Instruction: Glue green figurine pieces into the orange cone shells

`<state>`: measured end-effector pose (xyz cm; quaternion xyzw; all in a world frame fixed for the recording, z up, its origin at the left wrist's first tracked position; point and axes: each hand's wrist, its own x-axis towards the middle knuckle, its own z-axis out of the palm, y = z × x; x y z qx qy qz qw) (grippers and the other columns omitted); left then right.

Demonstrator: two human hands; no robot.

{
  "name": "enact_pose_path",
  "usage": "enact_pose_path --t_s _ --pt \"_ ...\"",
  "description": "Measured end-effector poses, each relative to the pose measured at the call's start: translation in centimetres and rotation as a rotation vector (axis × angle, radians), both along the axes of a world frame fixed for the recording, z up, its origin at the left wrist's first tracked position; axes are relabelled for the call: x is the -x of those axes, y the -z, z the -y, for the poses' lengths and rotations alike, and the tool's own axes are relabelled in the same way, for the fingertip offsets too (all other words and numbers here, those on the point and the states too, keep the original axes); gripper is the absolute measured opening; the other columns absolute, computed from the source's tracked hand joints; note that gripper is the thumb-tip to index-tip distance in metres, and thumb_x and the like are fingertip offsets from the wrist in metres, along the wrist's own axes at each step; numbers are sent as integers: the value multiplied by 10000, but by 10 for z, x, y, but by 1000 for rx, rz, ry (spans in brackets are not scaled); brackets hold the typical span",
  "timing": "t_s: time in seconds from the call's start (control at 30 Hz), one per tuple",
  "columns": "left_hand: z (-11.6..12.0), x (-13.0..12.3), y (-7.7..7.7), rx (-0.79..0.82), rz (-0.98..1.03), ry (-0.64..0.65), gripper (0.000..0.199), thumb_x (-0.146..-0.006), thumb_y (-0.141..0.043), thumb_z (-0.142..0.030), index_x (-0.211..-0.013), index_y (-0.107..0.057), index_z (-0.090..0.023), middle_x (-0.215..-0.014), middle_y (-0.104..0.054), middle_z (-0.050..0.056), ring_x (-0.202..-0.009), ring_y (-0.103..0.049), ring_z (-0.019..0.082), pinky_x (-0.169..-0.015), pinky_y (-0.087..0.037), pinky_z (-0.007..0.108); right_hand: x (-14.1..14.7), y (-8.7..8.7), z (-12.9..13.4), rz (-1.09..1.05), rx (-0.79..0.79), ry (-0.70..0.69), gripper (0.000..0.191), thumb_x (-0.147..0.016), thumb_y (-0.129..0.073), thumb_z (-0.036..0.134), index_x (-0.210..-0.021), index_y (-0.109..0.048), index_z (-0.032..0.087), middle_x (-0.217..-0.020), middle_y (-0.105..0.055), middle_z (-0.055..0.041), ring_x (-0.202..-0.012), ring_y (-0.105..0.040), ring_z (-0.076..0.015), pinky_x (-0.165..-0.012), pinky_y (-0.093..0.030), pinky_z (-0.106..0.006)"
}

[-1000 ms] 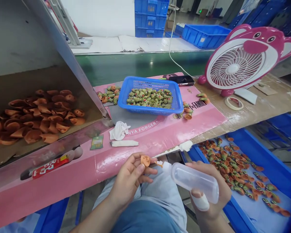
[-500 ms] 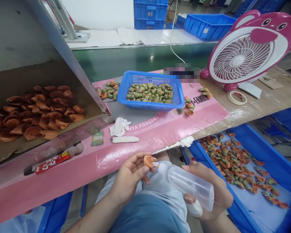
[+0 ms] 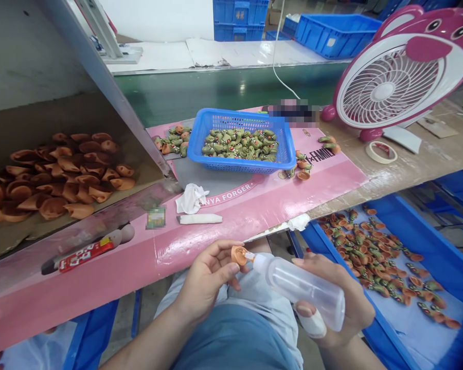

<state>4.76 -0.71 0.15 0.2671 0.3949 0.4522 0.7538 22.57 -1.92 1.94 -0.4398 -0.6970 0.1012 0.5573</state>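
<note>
Between thumb and fingers, my left hand (image 3: 212,275) pinches a small orange cup-shaped piece (image 3: 238,255), its hollow side turned toward the bottle. My right hand (image 3: 334,295) is wrapped round a translucent squeeze bottle (image 3: 304,288), which lies tilted with its nozzle at the rim of the orange piece. Whether the nozzle tip touches the piece is hard to tell. White wrapping covers one finger of the right hand. Both hands are above my lap, just off the table's front edge. Beyond them a blue basket (image 3: 239,165) holds many small green painted pieces (image 3: 241,144).
Orange pieces (image 3: 61,177) lie heaped in an open box at left. A blue tray (image 3: 412,339) at right holds joined green-and-orange pieces (image 3: 374,252). On the pink table cover (image 3: 150,264) are crumpled tissue (image 3: 192,199) and a white strip (image 3: 200,219). A pink fan (image 3: 393,87) and tape roll (image 3: 381,152) stand behind.
The view has shifted slightly. Both hands keep their grip, and the bottle's nozzle has drawn back a little toward the rim of the orange piece.
</note>
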Motion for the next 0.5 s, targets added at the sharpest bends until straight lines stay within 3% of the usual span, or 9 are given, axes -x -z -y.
enact_pose_path --t_s 0.17,0.5 --pt "0 0 -1 4 -5 -4 234 -680 -667 -195 -895 -579 -169 -793 -622 43 -675 -573 144 -460 -470 184 -1 1 1 -4 19 -16 329 -714 -575 336 -954 -561 112 -747 -585 -49 -667 -566 -171 -658 -466 -326" --pt "-1 -1 0 11 -3 -6 232 -675 -672 -182 -887 -581 -162 -770 -617 35 -656 -571 134 -466 -475 184 0 -1 1 -29 53 -20 283 -711 -579 315 -906 -566 111 -703 -575 -39 -639 -554 -154 -574 -465 -291"
